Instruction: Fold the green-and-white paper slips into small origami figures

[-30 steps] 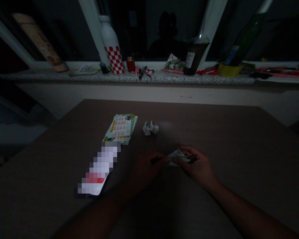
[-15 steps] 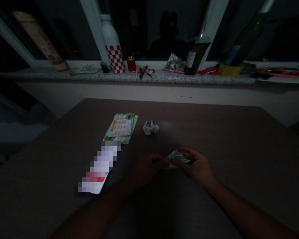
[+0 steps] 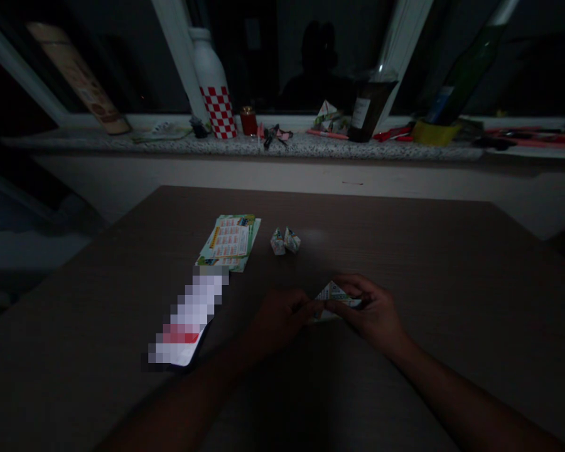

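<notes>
Between my hands is a folded piece of printed paper (image 3: 332,292) with a pointed, triangular top. My left hand (image 3: 282,312) pinches its left side, thumb and finger meeting near the middle. On the other side my right hand (image 3: 374,312) grips the paper, its thumb pressed on the front and fingers behind. The lower part of the paper is mostly covered by the thumbs. Beyond my hands a small folded paper shape with two points (image 3: 285,241) stands on the table. To its left lies a stack of printed sheets (image 3: 230,242).
A phone (image 3: 188,320) with a blurred, lit screen lies on the brown table (image 3: 428,251) left of my hands. On the stone windowsill (image 3: 169,147) stand a checked bottle (image 3: 219,94), a red jar (image 3: 248,120), a dark cup (image 3: 365,113) and a green bottle (image 3: 466,75). The light is dim.
The paper's peak has risen very slightly, and a bit more of its lower edge shows below the thumbs. Both hands keep their grip; everything else stays put.
</notes>
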The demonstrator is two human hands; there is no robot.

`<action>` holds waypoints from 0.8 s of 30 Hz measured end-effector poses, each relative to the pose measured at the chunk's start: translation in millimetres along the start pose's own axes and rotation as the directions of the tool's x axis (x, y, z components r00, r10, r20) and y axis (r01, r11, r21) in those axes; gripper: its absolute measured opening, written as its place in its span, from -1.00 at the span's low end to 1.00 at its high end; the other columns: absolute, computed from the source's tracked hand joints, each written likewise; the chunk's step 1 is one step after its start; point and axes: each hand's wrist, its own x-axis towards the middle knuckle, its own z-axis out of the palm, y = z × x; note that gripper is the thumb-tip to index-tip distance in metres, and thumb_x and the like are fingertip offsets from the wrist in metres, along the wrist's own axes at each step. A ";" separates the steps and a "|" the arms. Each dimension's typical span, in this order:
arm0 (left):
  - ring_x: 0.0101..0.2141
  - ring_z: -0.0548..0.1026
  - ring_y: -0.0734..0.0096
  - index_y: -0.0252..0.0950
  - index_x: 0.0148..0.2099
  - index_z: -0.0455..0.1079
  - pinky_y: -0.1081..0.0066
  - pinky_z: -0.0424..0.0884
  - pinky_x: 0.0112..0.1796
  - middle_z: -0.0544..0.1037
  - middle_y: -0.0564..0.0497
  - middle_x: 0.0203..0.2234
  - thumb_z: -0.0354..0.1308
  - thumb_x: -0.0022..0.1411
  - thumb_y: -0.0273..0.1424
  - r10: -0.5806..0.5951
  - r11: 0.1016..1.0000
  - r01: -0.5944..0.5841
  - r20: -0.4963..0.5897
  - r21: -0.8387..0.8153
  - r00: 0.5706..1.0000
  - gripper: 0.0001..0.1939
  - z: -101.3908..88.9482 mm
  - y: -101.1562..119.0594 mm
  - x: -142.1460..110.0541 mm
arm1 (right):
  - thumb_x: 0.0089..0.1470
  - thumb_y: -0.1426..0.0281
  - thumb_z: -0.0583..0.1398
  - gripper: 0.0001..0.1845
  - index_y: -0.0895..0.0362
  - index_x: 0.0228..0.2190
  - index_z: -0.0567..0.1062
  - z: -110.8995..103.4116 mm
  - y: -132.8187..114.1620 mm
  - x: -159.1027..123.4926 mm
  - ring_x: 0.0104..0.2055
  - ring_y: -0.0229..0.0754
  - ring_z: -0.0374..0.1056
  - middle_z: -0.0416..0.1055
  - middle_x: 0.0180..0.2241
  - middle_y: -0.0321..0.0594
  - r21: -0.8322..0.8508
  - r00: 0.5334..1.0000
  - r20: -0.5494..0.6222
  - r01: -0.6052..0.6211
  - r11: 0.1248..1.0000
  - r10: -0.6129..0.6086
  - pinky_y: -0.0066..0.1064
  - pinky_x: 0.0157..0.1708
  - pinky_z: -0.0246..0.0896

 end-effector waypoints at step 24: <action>-0.58 0.27 0.53 -0.34 -0.49 0.34 0.50 0.11 -0.52 0.32 0.11 -0.65 -0.08 0.31 -0.20 0.180 0.979 -0.183 0.042 0.090 0.983 -0.58 -2.3 1.5 -1.2 | -0.23 0.31 0.42 -0.62 0.13 -0.32 0.48 -2.2 -2.2 1.8 -0.48 -0.22 0.46 0.55 -0.46 -0.26 0.210 0.993 0.014 -0.118 0.970 0.118 -0.42 -0.44 0.39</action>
